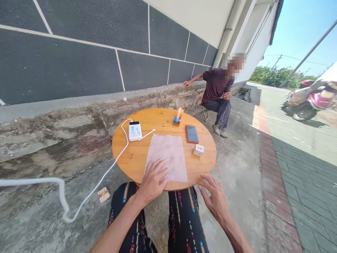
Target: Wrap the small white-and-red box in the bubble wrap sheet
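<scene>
The left hand has its fingers apart and grips nothing; palm down, it lies over the near left corner of a thin sheet, though whether the whole palm touches it I cannot tell. The right hand, also with fingers apart and holding nothing, hangs at the near edge of the round table, just right of the sheet and apart from it.

Most of the sheet stretches ahead of the left hand's fingertips. It is pale pinkish white, roughly rectangular, finely wrinkled, and lies flat.

Ahead of the right hand are a small white box and, beyond it, a dark-screened phone with a reddish edge. Farther off, beyond the sheet, stands an orange tape dispenser. Ahead and left of the left hand, a white device sits with a white cable trailing off the table.
</scene>
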Demonstrator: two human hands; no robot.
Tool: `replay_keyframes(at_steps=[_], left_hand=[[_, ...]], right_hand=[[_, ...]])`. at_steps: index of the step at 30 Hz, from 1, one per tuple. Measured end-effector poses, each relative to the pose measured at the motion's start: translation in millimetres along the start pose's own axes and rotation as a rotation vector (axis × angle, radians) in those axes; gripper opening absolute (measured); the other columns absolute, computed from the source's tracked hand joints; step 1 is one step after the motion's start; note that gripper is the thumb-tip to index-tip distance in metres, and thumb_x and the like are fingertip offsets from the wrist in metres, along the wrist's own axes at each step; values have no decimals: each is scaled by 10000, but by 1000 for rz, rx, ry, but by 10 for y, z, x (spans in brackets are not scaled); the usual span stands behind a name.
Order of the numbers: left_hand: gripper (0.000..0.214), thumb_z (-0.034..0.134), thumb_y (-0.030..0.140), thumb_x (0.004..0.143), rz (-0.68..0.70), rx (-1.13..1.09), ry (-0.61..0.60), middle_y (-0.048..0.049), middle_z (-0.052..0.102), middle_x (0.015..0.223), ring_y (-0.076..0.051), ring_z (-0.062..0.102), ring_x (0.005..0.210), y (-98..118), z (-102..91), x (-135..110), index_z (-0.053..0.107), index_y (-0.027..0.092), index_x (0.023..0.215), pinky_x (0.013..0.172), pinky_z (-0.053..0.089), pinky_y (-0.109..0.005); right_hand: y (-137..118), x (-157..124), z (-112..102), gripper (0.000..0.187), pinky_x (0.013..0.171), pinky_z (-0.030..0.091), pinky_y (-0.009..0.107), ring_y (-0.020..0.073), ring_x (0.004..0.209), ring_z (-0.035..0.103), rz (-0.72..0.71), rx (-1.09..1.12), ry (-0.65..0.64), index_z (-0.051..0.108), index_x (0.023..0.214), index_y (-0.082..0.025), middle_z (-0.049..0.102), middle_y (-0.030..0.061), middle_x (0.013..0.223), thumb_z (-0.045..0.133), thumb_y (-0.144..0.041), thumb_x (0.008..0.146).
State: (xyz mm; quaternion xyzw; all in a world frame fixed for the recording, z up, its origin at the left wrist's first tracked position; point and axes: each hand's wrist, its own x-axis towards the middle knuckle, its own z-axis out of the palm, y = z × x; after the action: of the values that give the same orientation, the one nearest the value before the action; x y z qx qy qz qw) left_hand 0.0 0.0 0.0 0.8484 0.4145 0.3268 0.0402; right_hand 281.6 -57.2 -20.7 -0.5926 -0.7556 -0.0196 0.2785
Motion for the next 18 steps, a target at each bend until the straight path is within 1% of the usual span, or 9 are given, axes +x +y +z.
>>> replay_keyframes(at_steps=[3,5,7,9,12,13,15,17,18], left_hand=[[288,558,143,821,45,-84,184,-100,586,1215,-246,472,1218,107,-119,-238,593,200,1101,1040,378,-480],[292,568,116,806,18,-99,199,-94,603,1162,-235,511,1157,155,-158,-533,587,200,1085,1004,410,-457],[255,564,105,805,-21,-97,148,-91,620,1106,-230,540,1101,175,-141,-912,598,197,1040,973,428,-444],[204,541,111,820,-84,-80,34,-85,634,1056,-219,566,1037,183,-83,-1316,616,198,988,923,454,-417],[158,500,145,851,-194,-63,-103,-74,650,999,-200,592,943,218,21,-1803,637,204,902,846,479,-377],[162,493,157,857,-234,-57,-131,-70,655,984,-196,597,924,241,50,-1903,642,205,895,842,480,-376],[177,480,176,865,-311,-40,-167,-65,662,976,-195,603,907,302,95,-2001,652,208,893,857,476,-386],[190,474,189,869,-370,-35,-194,-60,666,982,-197,608,910,379,120,-2001,660,212,895,868,474,-392],[195,472,193,870,-386,-41,-207,-58,667,987,-198,609,917,419,127,-1984,665,216,894,869,475,-391]], right_hand=[[18,-287,59,248,853,438,415,254,1057,579,81,63,31,691,908,-243,656,66,1140,456,-321,929],[-9,-445,144,255,860,442,416,250,1050,585,122,96,15,685,909,-243,663,64,1124,447,-330,930],[-22,-558,224,262,876,439,422,250,1059,581,161,108,-1,680,931,-238,659,70,1133,441,-344,928],[8,-609,276,273,902,426,427,253,1092,562,197,85,-15,663,1002,-222,640,83,1174,442,-361,921],[158,-559,292,335,925,400,437,268,1153,519,241,-51,-88,608,1145,-211,593,87,1261,465,-386,899],[236,-513,285,357,930,390,445,275,1162,511,261,-118,-137,592,1176,-214,575,86,1287,469,-394,893],[425,-404,259,393,945,369,451,286,1187,492,332,-245,-265,572,1217,-211,549,91,1321,453,-405,897],[637,-299,230,404,970,344,444,280,1207,484,424,-329,-464,570,1229,-233,549,79,1328,412,-428,913],[743,-260,219,400,954,356,438,287,1176,515,451,-337,-514,600,1195,-232,588,85,1279,424,-442,904]])
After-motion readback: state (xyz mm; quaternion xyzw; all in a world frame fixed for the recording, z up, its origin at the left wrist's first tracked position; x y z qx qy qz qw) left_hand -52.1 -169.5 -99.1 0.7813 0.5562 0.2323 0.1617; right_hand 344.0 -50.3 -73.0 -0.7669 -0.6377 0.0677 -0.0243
